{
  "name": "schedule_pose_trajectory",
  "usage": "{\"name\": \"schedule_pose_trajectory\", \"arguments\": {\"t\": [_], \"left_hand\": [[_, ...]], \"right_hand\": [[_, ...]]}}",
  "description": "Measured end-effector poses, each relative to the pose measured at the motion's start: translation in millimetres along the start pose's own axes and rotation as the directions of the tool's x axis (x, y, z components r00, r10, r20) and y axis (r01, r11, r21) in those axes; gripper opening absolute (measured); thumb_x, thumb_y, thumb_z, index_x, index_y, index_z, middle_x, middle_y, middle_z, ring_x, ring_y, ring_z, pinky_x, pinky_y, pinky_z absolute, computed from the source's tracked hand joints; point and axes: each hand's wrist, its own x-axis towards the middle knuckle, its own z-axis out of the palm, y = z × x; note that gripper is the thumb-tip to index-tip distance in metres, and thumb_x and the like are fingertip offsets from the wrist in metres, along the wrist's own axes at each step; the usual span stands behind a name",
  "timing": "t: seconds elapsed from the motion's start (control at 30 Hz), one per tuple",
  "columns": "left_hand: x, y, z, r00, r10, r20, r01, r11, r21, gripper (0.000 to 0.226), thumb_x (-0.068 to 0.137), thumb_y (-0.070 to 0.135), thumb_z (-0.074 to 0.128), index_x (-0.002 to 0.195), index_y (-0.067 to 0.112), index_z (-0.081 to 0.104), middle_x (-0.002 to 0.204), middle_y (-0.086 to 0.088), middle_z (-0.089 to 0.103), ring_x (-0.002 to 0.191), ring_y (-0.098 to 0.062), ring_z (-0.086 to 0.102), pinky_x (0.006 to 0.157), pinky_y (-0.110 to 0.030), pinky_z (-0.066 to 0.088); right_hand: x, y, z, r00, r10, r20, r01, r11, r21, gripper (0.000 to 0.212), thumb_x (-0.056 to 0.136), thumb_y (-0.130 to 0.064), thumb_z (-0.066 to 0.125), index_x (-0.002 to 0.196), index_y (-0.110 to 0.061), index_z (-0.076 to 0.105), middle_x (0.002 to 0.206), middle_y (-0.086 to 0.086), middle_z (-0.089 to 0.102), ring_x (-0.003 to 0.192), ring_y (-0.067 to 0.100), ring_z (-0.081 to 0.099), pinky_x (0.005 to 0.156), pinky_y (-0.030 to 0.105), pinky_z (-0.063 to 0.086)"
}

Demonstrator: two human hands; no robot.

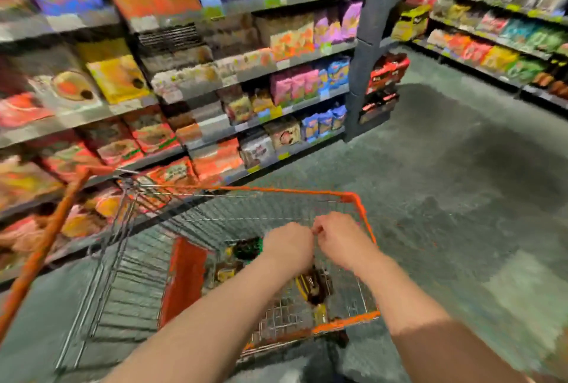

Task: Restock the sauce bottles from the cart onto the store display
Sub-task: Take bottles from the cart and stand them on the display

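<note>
Both hands (289, 247) (339, 239) over cart (367, 222), grip state unclear w/ blur; bottles (310, 285) prob lying loose, could slip or clink when lifted

I see dark sauce bottles (313, 285) in the orange-rimmed wire cart (362, 213); tall packed snack shelves (190, 81) stand left of it.

Several dark bottles (313, 285) with yellow labels lie on their sides on the floor of the cart (359, 198), a wire basket with an orange rim. Blur hides their number and label details.
</note>
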Motion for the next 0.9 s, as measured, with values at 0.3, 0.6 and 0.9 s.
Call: {"name": "schedule_pose_trajectory", "arguments": {"t": [0.3,0.6,0.9], "left_hand": [[1.7,-94.5,46.6,0.965,-0.222,0.139,0.224,0.975,0.001,0.022,0.091,0.012,0.051,0.107,0.009,0.067,0.108,-0.009,0.069,0.100,-0.030,0.067,0.079,-0.040,0.054],[31.8,-153.8,138.9,0.936,-0.285,0.205,0.307,0.948,-0.084,0.029,0.095,0.010,0.044,0.123,0.013,0.052,0.114,-0.011,0.058,0.105,-0.029,0.057,0.079,-0.040,0.054],[67.1,-187.1,239.6,0.912,-0.252,0.323,0.268,0.963,-0.007,0.030,0.093,0.012,0.050,0.123,0.009,0.051,0.121,-0.014,0.054,0.109,-0.030,0.051,0.082,-0.042,0.047]], "right_hand": [[67.5,-39.0,68.4,0.944,-0.209,0.257,0.222,0.975,-0.024,0.026,0.089,-0.013,0.048,0.105,-0.019,0.067,0.108,0.006,0.061,0.103,0.027,0.059,0.085,0.036,0.049],[126.3,-57.4,177.5,0.796,-0.443,0.413,0.492,0.870,-0.013,0.028,0.095,-0.008,0.041,0.119,-0.010,0.055,0.115,0.007,0.055,0.110,0.024,0.052,0.084,0.032,0.044],[157.3,-37.2,285.4,0.719,-0.491,0.492,0.580,0.814,-0.036,0.023,0.066,-0.010,0.079,0.086,-0.015,0.069,0.086,0.001,0.065,0.079,0.017,0.064,0.060,0.029,0.054]]}}
